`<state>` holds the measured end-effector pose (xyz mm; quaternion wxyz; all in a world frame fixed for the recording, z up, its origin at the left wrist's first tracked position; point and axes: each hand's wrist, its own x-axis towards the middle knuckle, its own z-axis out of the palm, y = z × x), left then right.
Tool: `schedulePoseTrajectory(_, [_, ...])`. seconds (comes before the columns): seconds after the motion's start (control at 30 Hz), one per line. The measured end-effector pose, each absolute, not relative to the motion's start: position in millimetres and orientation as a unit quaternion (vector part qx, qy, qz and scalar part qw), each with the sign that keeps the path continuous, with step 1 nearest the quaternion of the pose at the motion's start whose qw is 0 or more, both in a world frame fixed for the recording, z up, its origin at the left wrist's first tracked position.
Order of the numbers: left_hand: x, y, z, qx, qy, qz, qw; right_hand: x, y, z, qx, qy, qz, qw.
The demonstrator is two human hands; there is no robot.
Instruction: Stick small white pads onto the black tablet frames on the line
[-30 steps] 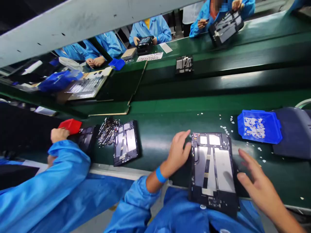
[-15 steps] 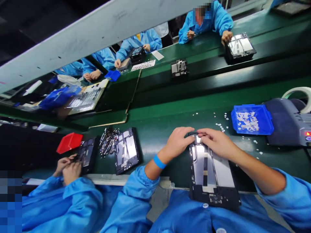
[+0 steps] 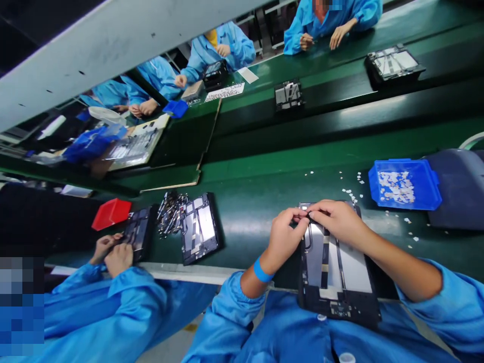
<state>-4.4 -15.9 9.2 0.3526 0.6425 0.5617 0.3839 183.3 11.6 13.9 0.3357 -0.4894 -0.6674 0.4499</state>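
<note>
An opened tablet housing (image 3: pixel 353 269), with silvery panels and dark strips showing, lies in front of me with its near end over the table edge. It seems to be on top of another one or a thick pile. My left hand (image 3: pixel 288 233) bends over its far left corner, thumb and fingertips pinched together. Beside it my right hand (image 3: pixel 338 222) rests over the far end, its thumb and forefinger pinched close to the left fingertips. Whatever small dark piece is between the fingers is too small and hidden to name. A blue band (image 3: pixel 262 270) circles my left wrist.
To the right are a blue tray (image 3: pixel 434 194) of small white pieces, scattered white bits (image 3: pixel 351 195) and a dark machine (image 3: pixel 459 186). Leftward lie another opened tablet (image 3: pixel 199 227), a heap of small metallic parts (image 3: pixel 171 214), a red bin (image 3: pixel 111 214) and a co-worker's hands (image 3: pixel 119 258).
My hands have shifted slightly toward me, fingertips now covering the white square at the tablet's far end. Across the table, a co-worker's hand has come off the tablet stack.
</note>
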Motion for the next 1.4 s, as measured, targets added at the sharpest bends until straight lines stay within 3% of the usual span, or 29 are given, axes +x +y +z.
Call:
schedulePoseTrajectory(0.2, [2.3, -16.8, 12.0, 0.530, 0.593, 0.398, 0.458, 181.5, 9.6, 6.7, -0.456, -0.698, 0.427, 0.350])
schedulePoseTrajectory(0.33, [2.3, -18.6, 10.8, 0.508, 0.589, 0.407, 0.478, 175.8, 5.0, 2.5, -0.470, -0.730, 0.344, 0.358])
schedulePoseTrajectory(0.53, [1.9, -19.3, 9.8, 0.516, 0.596, 0.399, 0.469, 170.6, -6.0, 1.9, -0.505, -0.777, 0.183, 0.328])
schedulePoseTrajectory(0.73, [-2.3, -21.4, 13.0, 0.603, 0.587, 0.367, 0.396, 178.7, -4.0, 2.3, -0.431, -0.836, 0.139, 0.312])
schedulePoseTrajectory(0.9, [-3.4, -22.5, 14.2, 0.593, 0.579, 0.357, 0.431, 179.1, -1.2, 4.7, -0.417, -0.856, 0.095, 0.289])
schedulePoseTrajectory(1.07, [-3.8, -21.9, 10.8, 0.582, 0.585, 0.366, 0.429, 164.7, -1.5, 8.2, -0.476, -0.833, 0.055, 0.276])
schedulePoseTrajectory(1.2, [-7.1, -16.7, 3.9, 0.525, 0.570, 0.413, 0.479, 212.3, 6.2, 21.4, -0.555, -0.788, 0.043, 0.262])
schedulePoseTrajectory(1.33, [-9.4, -10.4, -3.5, 0.441, 0.553, 0.437, 0.556, 305.9, 12.8, 33.6, -0.752, -0.650, -0.040, 0.104])
schedulePoseTrajectory(1.4, [-8.3, -8.9, -4.9, 0.426, 0.552, 0.438, 0.568, 324.9, 9.8, 36.1, -0.765, -0.633, -0.081, 0.089])
